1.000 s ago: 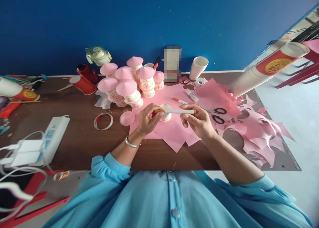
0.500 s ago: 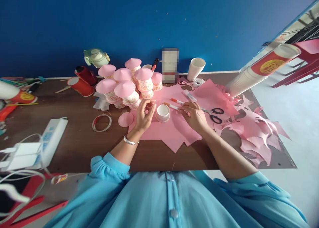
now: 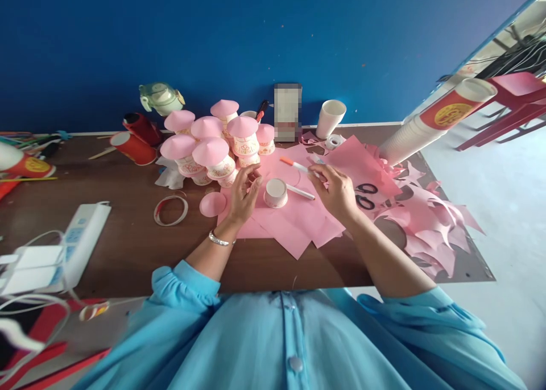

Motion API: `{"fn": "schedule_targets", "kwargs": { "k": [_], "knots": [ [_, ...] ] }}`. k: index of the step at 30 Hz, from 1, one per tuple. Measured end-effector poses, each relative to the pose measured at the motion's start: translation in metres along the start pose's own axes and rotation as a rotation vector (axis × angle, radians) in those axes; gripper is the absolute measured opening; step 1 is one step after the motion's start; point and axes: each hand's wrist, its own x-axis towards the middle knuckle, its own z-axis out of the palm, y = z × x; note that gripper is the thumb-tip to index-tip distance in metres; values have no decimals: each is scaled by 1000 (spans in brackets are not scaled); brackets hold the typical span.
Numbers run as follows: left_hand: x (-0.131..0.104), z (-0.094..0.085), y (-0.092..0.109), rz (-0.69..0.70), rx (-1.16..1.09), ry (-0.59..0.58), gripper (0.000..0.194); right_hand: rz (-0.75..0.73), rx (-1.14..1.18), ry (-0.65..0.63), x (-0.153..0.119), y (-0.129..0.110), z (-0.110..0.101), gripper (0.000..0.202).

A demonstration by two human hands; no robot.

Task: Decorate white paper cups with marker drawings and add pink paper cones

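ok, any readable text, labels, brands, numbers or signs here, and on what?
None legible.
Right cup stack: yellow round emblem on red; characters unreadable.
Left red-and-white cup: yellow emblem, blurred.
Power strip: blue print, too small.
Upright panel at the wall: pixelated, unreadable.
Pink-roofed towers: reddish markings, no readable words.
Orange-tipped marker: no readable text.

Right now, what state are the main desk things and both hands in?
Left hand: open, holding nothing
Right hand: holding a slim white marker with orange end
Second white marker: lying on pink paper
Short white paper cup: standing wide end down
Tall white paper cup: upright, mouth up
Black-handled scissors: lying down; blades hidden
Round white tape ring: lying flat
Pink cone-topped paper towers: standing grouped
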Motion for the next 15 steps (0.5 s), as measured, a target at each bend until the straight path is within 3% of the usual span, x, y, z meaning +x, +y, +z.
{"fn": "schedule_targets", "kwargs": {
  "k": [2, 5, 11, 15],
  "knots": [
    [1, 1, 4, 35, -43, -25, 44, -70, 132, -43, 3, -12, -3, 22],
    [2, 2, 10, 74, -12, -59, 32, -82, 289, -53, 7, -24, -4, 20],
    [5, -1, 13, 139, 3, 13, 35, 178, 736, -59, 10, -34, -3, 22],
    [4, 0, 16, -7, -126, -65, 27, 340, 1012, -96, 8, -35, 5, 34]
  ]
}}
